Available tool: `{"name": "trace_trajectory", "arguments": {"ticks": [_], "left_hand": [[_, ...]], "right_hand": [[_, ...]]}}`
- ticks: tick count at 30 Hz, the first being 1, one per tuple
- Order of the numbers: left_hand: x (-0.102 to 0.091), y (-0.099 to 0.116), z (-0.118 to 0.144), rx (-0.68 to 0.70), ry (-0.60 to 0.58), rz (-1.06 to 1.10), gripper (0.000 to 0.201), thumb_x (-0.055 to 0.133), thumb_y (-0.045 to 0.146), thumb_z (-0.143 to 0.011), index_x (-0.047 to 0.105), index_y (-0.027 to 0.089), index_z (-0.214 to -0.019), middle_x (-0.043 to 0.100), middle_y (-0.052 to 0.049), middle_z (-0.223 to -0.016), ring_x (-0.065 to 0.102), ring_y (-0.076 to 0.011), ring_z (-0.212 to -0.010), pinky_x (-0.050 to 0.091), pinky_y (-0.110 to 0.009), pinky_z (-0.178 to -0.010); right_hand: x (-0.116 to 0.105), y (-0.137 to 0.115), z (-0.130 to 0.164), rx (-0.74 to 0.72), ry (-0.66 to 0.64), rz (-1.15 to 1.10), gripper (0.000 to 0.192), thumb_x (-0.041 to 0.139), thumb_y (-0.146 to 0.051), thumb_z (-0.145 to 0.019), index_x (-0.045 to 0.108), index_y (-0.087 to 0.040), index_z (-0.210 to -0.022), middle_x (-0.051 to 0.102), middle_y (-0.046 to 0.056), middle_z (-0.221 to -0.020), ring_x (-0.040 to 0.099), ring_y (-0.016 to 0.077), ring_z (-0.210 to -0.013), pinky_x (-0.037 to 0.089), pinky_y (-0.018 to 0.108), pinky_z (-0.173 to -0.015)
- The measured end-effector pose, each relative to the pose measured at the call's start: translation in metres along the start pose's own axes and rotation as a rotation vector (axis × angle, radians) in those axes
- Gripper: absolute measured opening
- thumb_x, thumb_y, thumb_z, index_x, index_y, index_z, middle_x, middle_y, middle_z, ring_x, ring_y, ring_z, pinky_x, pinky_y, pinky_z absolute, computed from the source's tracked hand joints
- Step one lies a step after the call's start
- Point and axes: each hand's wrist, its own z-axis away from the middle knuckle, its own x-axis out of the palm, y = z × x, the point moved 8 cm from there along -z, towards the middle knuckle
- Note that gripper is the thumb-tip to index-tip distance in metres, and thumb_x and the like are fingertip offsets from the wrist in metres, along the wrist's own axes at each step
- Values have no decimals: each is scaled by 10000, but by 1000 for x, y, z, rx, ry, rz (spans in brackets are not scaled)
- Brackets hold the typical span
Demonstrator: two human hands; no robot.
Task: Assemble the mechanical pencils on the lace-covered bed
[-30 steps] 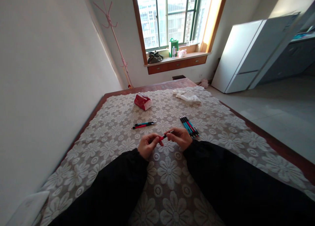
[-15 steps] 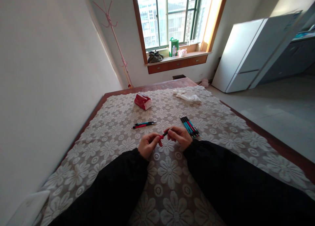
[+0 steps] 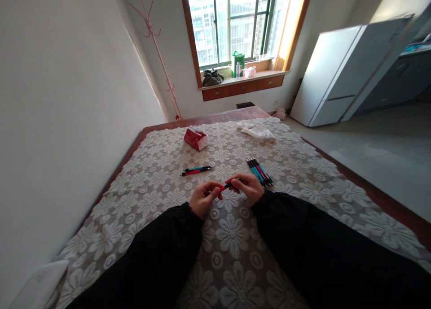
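Between my two hands is a red and black pen (image 3: 226, 186), held tilted above the lace tablecloth. My left hand (image 3: 204, 198) is closed on its red part, thumb and fingers pinched together. My right hand (image 3: 246, 187) pinches the black end, and the fingers hide the tip. Just beyond my right hand lies a row of several pens (image 3: 259, 171), teal, red and black, side by side with their points away from me. Farther to the left, a teal pen (image 3: 193, 169) and a red pen (image 3: 196, 172) lie close together.
A red tissue pack (image 3: 195, 138) sits toward the far left of the flower-patterned tablecloth (image 3: 232, 232). A crumpled white plastic bag (image 3: 259, 133) lies at the far right. Beyond the table stand a pink coat rack (image 3: 158, 53) and a white fridge (image 3: 332, 73).
The fingers of my right hand have shifted slightly along the black end of the pen, and the pen's angle looks a little flatter. The pens on the table have not moved.
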Motion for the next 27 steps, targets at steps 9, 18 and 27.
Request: {"name": "trace_trajectory", "arguments": {"ticks": [9, 18, 27], "left_hand": [[-5, 12, 3, 57, 70, -172, 486, 558, 586, -917, 750, 156, -796, 656, -29, -612, 555, -143, -588, 409, -264, -602], [2, -8, 5, -97, -28, -135, 696, 446, 734, -903, 704, 154, -617, 420, 30, -370, 334, -84, -347, 243, -254, -430], [6, 0, 6, -19, -67, -143, 561, 524, 628, -927, 726, 133, -758, 560, 9, -487, 425, -84, -434, 310, -223, -475]], "right_hand": [[-1, 2, 1, 4, 79, -6, 496, 709, -674, -761, 724, -186, -847, 644, 6, -595, 530, 107, -485, 414, 237, -456], [5, -3, 2, -12, -44, -51, 458, 721, -612, -789, 767, -165, -880, 677, 27, -622, 573, 124, -506, 479, 274, -512], [4, 6, 0, -22, -34, -22, 473, 689, -599, -829, 759, -149, -961, 680, 24, -655, 562, 107, -531, 473, 242, -512]]}}
